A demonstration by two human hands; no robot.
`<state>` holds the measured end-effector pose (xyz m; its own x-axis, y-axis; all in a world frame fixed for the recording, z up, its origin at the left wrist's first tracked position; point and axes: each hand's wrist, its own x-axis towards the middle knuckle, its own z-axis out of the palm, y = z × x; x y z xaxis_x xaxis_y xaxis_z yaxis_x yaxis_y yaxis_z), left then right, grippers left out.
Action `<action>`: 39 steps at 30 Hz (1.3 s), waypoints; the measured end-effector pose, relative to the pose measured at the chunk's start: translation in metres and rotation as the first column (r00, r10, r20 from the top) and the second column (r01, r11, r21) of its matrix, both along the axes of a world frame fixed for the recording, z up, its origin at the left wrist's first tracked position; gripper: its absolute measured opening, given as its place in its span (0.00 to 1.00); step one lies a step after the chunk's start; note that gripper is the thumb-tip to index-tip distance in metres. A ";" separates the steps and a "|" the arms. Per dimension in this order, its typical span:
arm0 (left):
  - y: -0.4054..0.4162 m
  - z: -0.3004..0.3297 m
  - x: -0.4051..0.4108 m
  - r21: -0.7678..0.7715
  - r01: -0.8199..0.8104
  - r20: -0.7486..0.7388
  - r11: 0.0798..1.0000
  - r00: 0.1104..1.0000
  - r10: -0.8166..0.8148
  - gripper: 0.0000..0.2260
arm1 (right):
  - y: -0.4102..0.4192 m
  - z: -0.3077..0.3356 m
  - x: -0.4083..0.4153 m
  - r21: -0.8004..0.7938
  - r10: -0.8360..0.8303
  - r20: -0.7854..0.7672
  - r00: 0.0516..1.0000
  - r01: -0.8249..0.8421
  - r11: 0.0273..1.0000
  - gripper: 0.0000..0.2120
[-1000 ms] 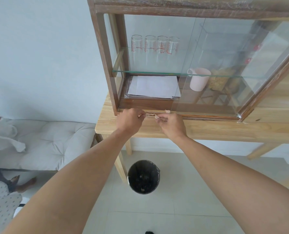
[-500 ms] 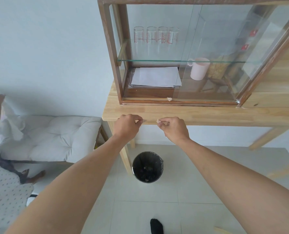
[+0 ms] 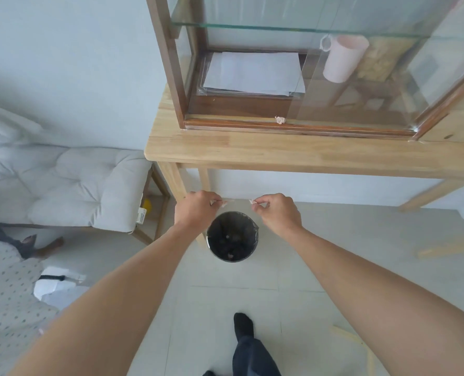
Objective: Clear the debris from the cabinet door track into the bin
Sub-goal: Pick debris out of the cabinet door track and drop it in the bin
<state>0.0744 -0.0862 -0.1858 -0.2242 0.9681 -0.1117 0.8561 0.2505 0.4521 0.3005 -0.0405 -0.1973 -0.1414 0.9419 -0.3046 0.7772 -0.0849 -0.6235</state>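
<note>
Below a wooden table (image 3: 279, 151), both hands, left hand (image 3: 195, 210) and right hand (image 3: 278, 213), have carried pinched scraps from the cabinet track (image 3: 334, 126) down over the bin (image 3: 232, 236); one scrap (image 3: 280, 119) remains.

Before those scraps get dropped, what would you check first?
1. Left hand pinching a scrap: ok.
2. Right hand pinching a scrap: ok.
3. Bin open, with room: ok.
4. Hands directly over the bin: cannot tell; they appear just past its far rim.
5. Track clear: not ok, a wad remains.
</note>
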 end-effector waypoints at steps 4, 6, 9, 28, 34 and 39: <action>0.009 -0.037 0.004 -0.073 -0.007 0.008 0.997 1.000 0.008 0.08 | 0.009 -0.029 0.001 -0.062 0.010 0.036 0.999 -0.008 0.998 0.14; 0.015 -0.051 0.006 -0.110 -0.016 0.017 0.994 1.000 0.018 0.08 | 0.015 -0.041 0.000 -0.099 0.009 0.043 0.999 -0.005 0.995 0.14; 0.025 -0.067 0.009 -0.157 -0.024 0.023 0.987 0.999 0.028 0.08 | 0.025 -0.054 -0.002 -0.136 0.017 0.062 0.998 -0.008 0.991 0.13; 0.046 -0.084 0.003 -0.198 -0.004 -0.044 0.980 0.999 -0.005 0.14 | 0.047 -0.070 0.001 -0.128 -0.009 0.083 0.997 0.019 0.992 0.21; 0.027 -0.050 0.006 -0.188 0.048 -0.051 0.981 0.997 -0.059 0.17 | 0.035 -0.037 0.003 -0.076 -0.059 0.043 0.997 0.062 0.995 0.20; 0.008 -0.011 0.008 -0.131 0.069 -0.063 0.989 0.995 -0.078 0.18 | 0.014 0.001 0.010 0.001 -0.083 -0.002 0.997 0.083 0.997 0.19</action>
<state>0.0829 -0.0781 -0.1967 -0.1640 0.9610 -0.2228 0.9021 0.2375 0.3604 0.3103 -0.0260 -0.1965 -0.0629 0.9508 -0.3032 0.7664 -0.1486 -0.6250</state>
